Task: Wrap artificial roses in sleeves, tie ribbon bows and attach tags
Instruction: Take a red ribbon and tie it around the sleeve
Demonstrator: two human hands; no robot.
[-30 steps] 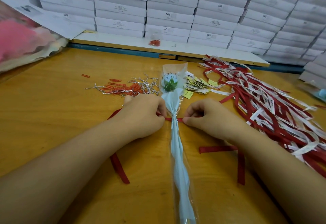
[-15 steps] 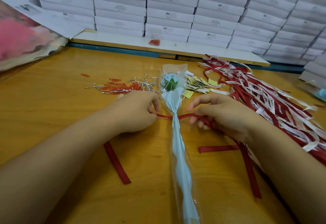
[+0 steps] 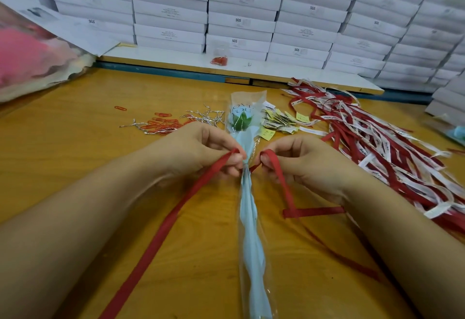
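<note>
At the upper left of the frame a pink bundle [image 3: 25,54] in crinkled wrapping slumps onto the table [image 3: 75,157], a yellow-brown wood-grain top; right of it, towards the middle, red paper clips [image 3: 161,125] and silver twist ties [image 3: 207,117] lie loose, probably kept there within easy reach. The left hand [image 3: 201,150] sits just left of centre, fingers curled and pinching the red ribbon [image 3: 173,218] between thumb and fingertips, touching the gathered neck of the sleeve [image 3: 247,208]; the ribbon's long tail trails away to the lower left corner. The sleeve lies flat down the middle of the frame, clear film over pale blue paper, with the rose [image 3: 240,120] at its far end; it seems laid lengthwise so both hands can work at the neck. Just right of centre the right hand [image 3: 307,165] pinches a raised loop of the same ribbon, fingers curled, the other tail dropping to a fold on the table; I judge this to be the forming of a bow, with each hand keeping its side taut so the wrap does not slacken. Yellow tags [image 3: 279,120] lie beside the rose, none yet attached; further right sprawls a pile of ribbons [image 3: 390,147] in red and white; along the top of the frame, white boxes [image 3: 241,12] stand stacked on a white ledge [image 3: 163,57].
</note>
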